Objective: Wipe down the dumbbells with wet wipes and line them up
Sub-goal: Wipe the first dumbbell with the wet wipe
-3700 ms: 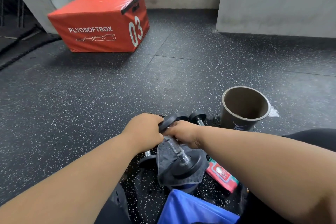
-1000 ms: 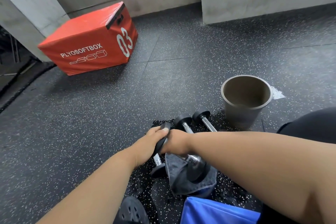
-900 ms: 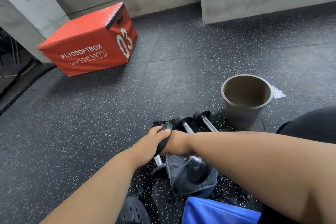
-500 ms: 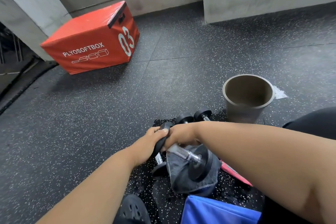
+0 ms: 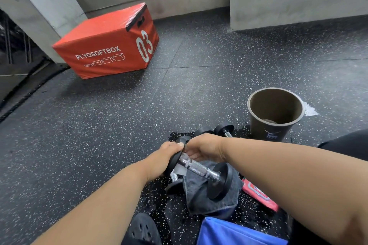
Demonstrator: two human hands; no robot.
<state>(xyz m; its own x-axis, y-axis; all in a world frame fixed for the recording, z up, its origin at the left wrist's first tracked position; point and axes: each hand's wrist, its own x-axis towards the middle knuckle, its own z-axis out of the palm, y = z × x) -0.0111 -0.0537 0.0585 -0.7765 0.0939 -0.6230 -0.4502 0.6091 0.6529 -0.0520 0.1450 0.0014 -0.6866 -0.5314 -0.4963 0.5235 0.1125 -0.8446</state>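
Observation:
A dumbbell point(image 5: 200, 168) with black heads and a chrome handle is held tilted above a grey towel point(image 5: 209, 201). My left hand point(image 5: 166, 156) grips its far head. My right hand point(image 5: 201, 148) curls over the handle right beside that head and pinches a small white wet wipe point(image 5: 179, 170), which hangs under the bar. The near head hovers over the towel. Two more dumbbells point(image 5: 224, 129) lie just beyond my hands, and another point(image 5: 173, 184) lies partly hidden beneath the held one. A red wet wipes pack point(image 5: 258, 195) lies on the floor under my right forearm.
A brown bin point(image 5: 275, 114) stands right of the dumbbells. A red plyo box point(image 5: 111, 45) sits far left by a pillar. A blue item point(image 5: 229, 232) and a black shoe point(image 5: 143, 230) are at the bottom edge. Wet patches darken the rubber floor around the towel.
My right hand has slid up the handle toward the far head, baring most of the chrome bar. The wipe now shows under the bar. My left hand keeps its grip.

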